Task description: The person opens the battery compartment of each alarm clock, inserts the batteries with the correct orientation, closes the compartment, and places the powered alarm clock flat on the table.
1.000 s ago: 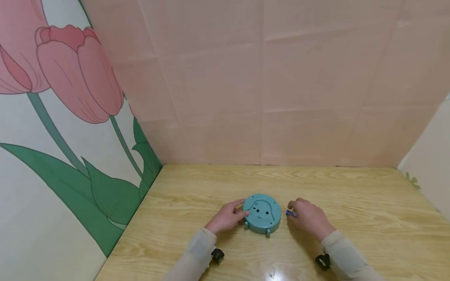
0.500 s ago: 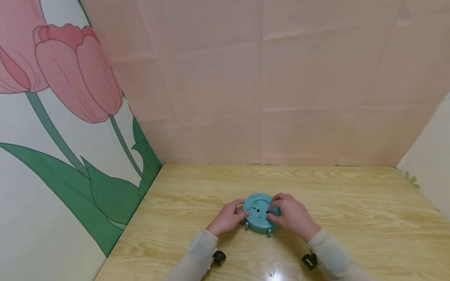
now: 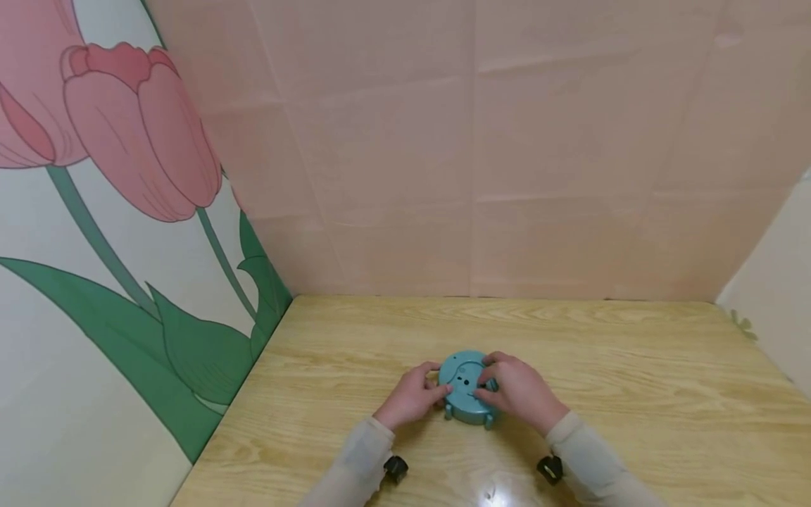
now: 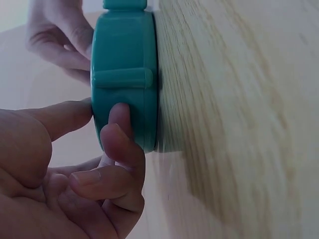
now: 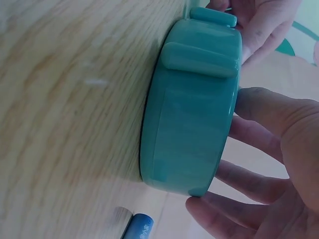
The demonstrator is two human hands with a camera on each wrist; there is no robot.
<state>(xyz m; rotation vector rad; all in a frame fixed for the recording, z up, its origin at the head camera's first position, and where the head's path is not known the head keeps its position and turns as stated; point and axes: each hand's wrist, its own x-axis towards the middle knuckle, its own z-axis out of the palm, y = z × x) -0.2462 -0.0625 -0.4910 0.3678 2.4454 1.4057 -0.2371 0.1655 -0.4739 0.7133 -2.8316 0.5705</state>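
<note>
A person's left hand grips the left edge of a round, teal, glossy case on a pale wood-grain table. The right hand touches its upper face, apparently working there; any pinch is hidden. Continuing probably calls for steady left support. A small blue cylinder lies nearby.

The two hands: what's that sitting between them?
Between the left hand and the right hand sits a round teal case on the wooden table. The head view shows it, with both hands touching it.
</note>
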